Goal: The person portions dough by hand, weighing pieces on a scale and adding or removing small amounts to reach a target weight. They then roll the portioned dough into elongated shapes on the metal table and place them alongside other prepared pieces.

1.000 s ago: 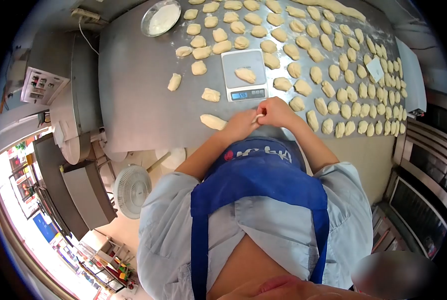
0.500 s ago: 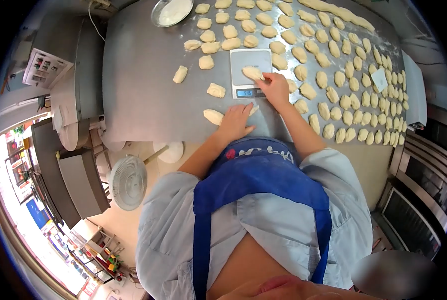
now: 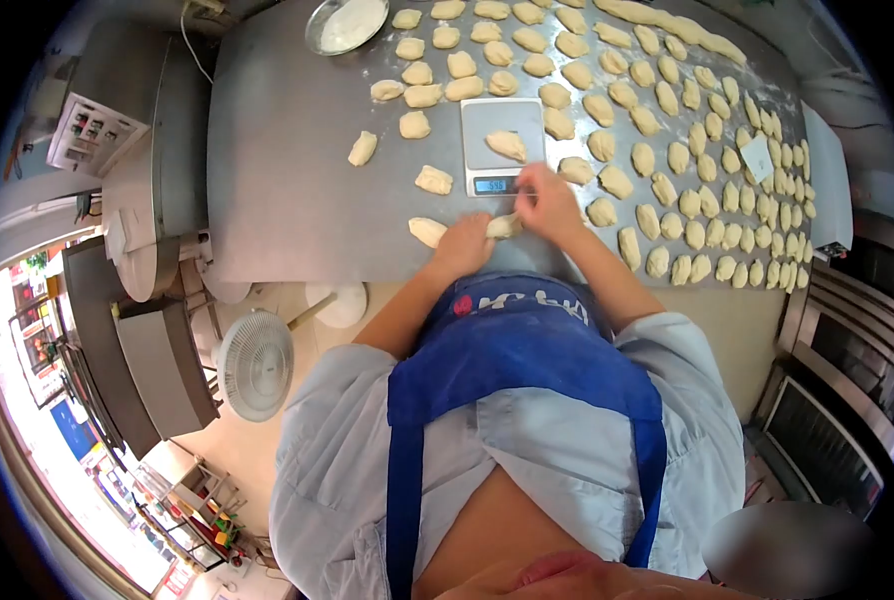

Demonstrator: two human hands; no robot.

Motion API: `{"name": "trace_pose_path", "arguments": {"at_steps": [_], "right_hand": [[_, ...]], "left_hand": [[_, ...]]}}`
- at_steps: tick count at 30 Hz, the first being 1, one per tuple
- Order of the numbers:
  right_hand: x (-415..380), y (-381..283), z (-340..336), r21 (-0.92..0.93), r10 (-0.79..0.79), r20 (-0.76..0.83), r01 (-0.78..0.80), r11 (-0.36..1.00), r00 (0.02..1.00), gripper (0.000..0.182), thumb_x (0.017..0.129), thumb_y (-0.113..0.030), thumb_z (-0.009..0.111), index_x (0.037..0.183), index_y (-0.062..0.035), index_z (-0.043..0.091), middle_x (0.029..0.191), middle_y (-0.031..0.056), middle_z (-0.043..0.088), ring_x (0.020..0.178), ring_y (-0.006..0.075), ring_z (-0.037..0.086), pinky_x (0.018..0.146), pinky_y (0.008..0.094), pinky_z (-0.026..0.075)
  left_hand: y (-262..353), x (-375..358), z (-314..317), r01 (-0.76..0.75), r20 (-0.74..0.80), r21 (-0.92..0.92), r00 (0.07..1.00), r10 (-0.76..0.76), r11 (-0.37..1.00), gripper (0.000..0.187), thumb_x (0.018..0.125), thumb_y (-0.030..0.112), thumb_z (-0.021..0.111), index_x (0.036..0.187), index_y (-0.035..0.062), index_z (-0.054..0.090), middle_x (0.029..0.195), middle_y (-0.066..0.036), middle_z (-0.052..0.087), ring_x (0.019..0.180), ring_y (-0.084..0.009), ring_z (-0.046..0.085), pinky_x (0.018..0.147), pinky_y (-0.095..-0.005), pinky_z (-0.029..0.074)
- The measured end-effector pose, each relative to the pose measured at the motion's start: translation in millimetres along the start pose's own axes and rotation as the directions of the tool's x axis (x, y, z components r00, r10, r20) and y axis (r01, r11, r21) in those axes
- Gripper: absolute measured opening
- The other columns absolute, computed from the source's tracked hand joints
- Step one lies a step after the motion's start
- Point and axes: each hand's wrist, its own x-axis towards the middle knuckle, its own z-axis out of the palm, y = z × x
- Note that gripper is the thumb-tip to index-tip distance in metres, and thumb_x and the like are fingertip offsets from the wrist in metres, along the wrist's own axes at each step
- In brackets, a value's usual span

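Note:
A white digital scale point(image 3: 474, 122) stands on the steel table with a dough piece point(image 3: 506, 146) on its plate. My left hand point(image 3: 465, 246) is closed around a strip of dough point(image 3: 428, 232), whose ends stick out on both sides. The right end point(image 3: 504, 226) lies between my two hands. Just below the scale's right corner is my right hand point(image 3: 550, 207), apart from the weighed piece, with its fingers curled in. A thin pale edge shows at its fingertips; what it belongs to I cannot make out. Single dough pieces point(image 3: 433, 180) lie left of the scale.
Many dough pieces point(image 3: 643, 158) cover the steel table point(image 3: 297, 180) behind and right of the scale. A long dough roll point(image 3: 672, 27) lies at the back. A metal bowl of flour point(image 3: 347, 24) stands at the back left. A white fan point(image 3: 256, 365) is below the table's left front.
My right hand has let go of the dough piece on the scale and moved down toward the table's front. My left hand has closed more around the dough strip, whose right end shows more.

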Motion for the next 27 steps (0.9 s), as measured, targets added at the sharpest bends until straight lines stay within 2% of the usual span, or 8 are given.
{"name": "trace_pose_path", "arguments": {"at_steps": [1,4,9,11,16,21,23,27], "right_hand": [[-9,-12,0,0.002,-0.088,0.192,0.089,0.996,0.978,0.038,0.07,-0.01,0.071,0.107,-0.0053,0.061,0.11,0.0173,0.06,0.104,0.0357,0.058,0.091,0.0471,0.046],[-24,-29,5,-0.131,-0.342,0.189,0.368,0.92,0.921,0.047,0.073,-0.011,0.069,0.118,-0.0079,0.058,0.105,0.0173,0.062,0.098,0.0367,0.061,0.084,0.0449,0.05],[-28,-13,23,-0.111,-0.069,0.403,0.124,0.986,0.912,0.05,0.077,-0.013,0.068,0.126,-0.0108,0.056,0.104,0.0134,0.065,0.093,0.0344,0.064,0.077,0.0447,0.053],[-29,-12,19,-0.117,-0.031,0.393,0.084,0.99,0.919,0.049,0.078,-0.014,0.068,0.126,-0.0115,0.056,0.102,0.0123,0.065,0.091,0.0342,0.065,0.074,0.0443,0.054],[-31,-26,16,-0.123,-0.238,0.294,0.284,0.951,0.926,0.033,0.08,-0.016,0.066,0.112,-0.0099,0.06,0.091,0.0109,0.066,0.084,0.0324,0.067,0.068,0.0421,0.055],[-24,-27,11,-0.286,-0.104,0.519,0.287,0.914,0.848,0.016,0.081,-0.017,0.062,0.095,-0.0099,0.066,0.084,0.0093,0.066,0.08,0.029,0.068,0.064,0.0411,0.055],[-23,-29,16,-0.305,-0.086,0.554,0.298,0.904,0.828,0.013,0.081,-0.017,0.062,0.09,-0.0101,0.068,0.08,0.0088,0.067,0.078,0.0287,0.069,0.063,0.0413,0.055],[-12,-27,16,-0.371,-0.096,0.582,0.37,0.852,0.807,0.01,0.081,-0.015,0.06,0.081,-0.0089,0.068,0.074,0.0102,0.068,0.072,0.0296,0.069,0.061,0.0416,0.055]], "left_hand": [[1,1,-1,0.047,0.027,-0.137,0.999,-0.044,0.989,0.037,0.087,0.025,0.064,0.114,0.0022,0.056,0.105,-0.024,0.062,0.099,-0.0413,0.06,0.086,-0.0501,0.048],[0,6,-1,0.046,0.105,-0.317,0.994,-0.013,0.947,0.04,0.09,0.032,0.06,0.115,0.0008,0.056,0.108,-0.026,0.064,0.101,-0.0426,0.061,0.087,-0.0496,0.048],[1,9,-20,0.087,0.274,-0.244,0.962,-0.017,0.966,0.045,0.094,0.036,0.057,0.122,0.0014,0.056,0.108,-0.025,0.066,0.103,-0.042,0.062,0.088,-0.0475,0.048],[-7,6,-14,-0.04,0.045,-0.34,0.997,0.059,0.939,0.041,0.097,0.036,0.054,0.119,0.0025,0.059,0.104,-0.023,0.068,0.099,-0.0414,0.063,0.085,-0.0473,0.048],[-11,4,-4,0.033,0.134,-0.39,0.991,0.021,0.92,0.039,0.098,0.038,0.054,0.115,0.0037,0.062,0.093,-0.017,0.07,0.087,-0.0334,0.067,0.076,-0.042,0.05],[1,4,-29,0.117,0.268,-0.282,0.963,-0.038,0.952,0.043,0.092,0.044,0.061,0.106,0.0035,0.065,0.081,-0.013,0.07,0.072,-0.0254,0.067,0.068,-0.0381,0.051],[10,10,-42,0.276,0.484,-0.382,0.873,-0.064,0.882,0.042,0.087,0.044,0.065,0.093,0.0026,0.067,0.077,-0.013,0.069,0.067,-0.025,0.066,0.064,-0.0405,0.05],[2,39,-18,0.204,0.582,-0.328,0.813,0.027,0.922,0.036,0.084,0.037,0.064,0.087,0.0026,0.07,0.079,-0.015,0.07,0.07,-0.027,0.068,0.065,-0.0417,0.051]]}}
